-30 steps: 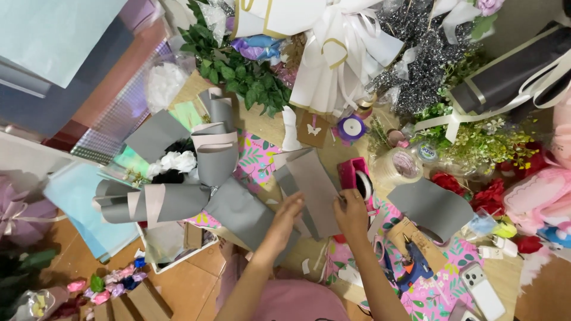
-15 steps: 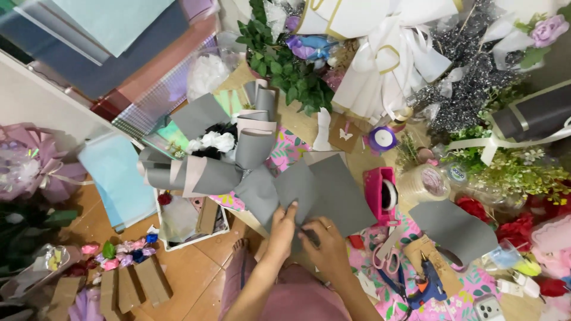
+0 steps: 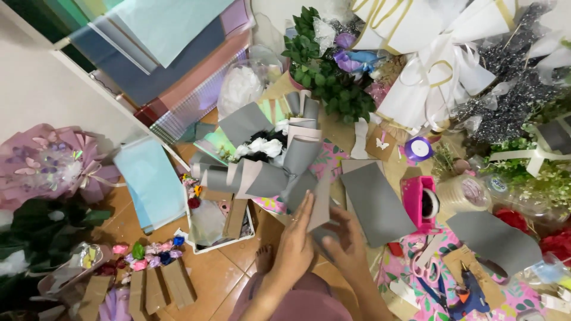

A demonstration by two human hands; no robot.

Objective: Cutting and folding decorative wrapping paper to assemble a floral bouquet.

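A bouquet [image 3: 267, 160] wrapped in grey and pale pink paper, with white flowers at its centre, lies on the patterned mat. My left hand [image 3: 295, 241] presses a folded grey paper sheet [image 3: 319, 205] against the bouquet's lower end. My right hand [image 3: 345, 241] is just beside it, its fingers spread on the same sheet from below. A second flat grey sheet [image 3: 376, 202] lies to the right of my hands.
A pink tape dispenser [image 3: 420, 203], a clear tape roll [image 3: 467, 193], another grey sheet [image 3: 496, 241], scissors [image 3: 425, 270] and a blue glue gun [image 3: 473, 291] lie to the right. Paper rolls [image 3: 160, 53] lean at upper left. A pink bouquet [image 3: 50, 163] sits at left.
The view has shifted left. Both hands moved up from the flat grey sheet to the bouquet's lower end, bringing a folded grey sheet against it.
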